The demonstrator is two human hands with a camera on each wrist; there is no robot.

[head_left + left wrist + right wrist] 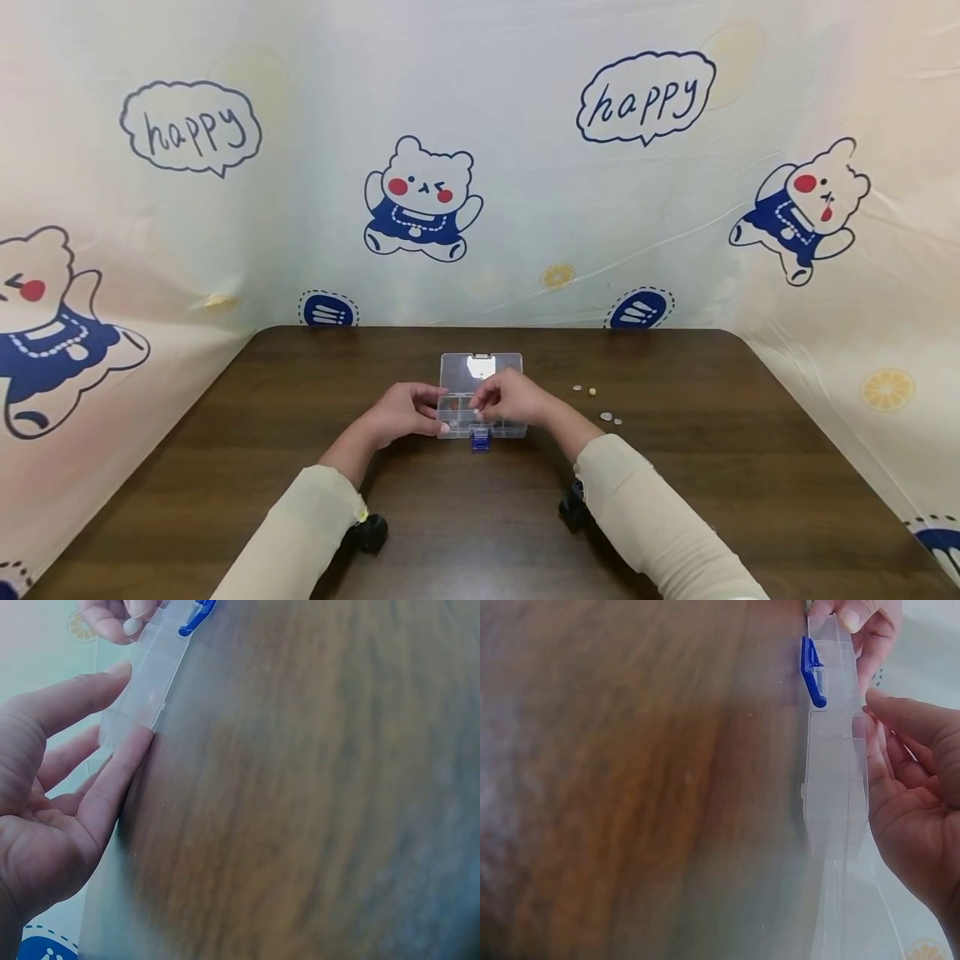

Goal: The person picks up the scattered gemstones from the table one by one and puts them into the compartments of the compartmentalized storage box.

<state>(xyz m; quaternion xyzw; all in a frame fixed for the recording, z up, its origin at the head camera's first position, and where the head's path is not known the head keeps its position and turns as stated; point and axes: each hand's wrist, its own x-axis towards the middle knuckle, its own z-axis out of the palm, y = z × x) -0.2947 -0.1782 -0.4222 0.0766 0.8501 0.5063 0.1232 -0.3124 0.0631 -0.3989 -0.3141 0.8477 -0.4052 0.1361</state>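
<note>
A clear plastic compartment box (513, 430) lies with its lid (454, 367) raised at the back and a blue latch (481, 441) at the front. My left hand (405, 411) holds the box's left end, thumb at the front corner and fingers toward the back. Over the middle compartments, my right hand (516, 398) pinches a small white round bead (133, 627) between thumb and fingertips. A small reddish-brown piece (454, 406) shows in a left compartment; the right hand hides part of the box.
Right of the box on the brown wooden table (675, 492) lie a small yellow bead (592, 391) and a few pale pieces, one of them a whitish flat piece (606, 416). A printed cloth (525, 192) hangs behind the table.
</note>
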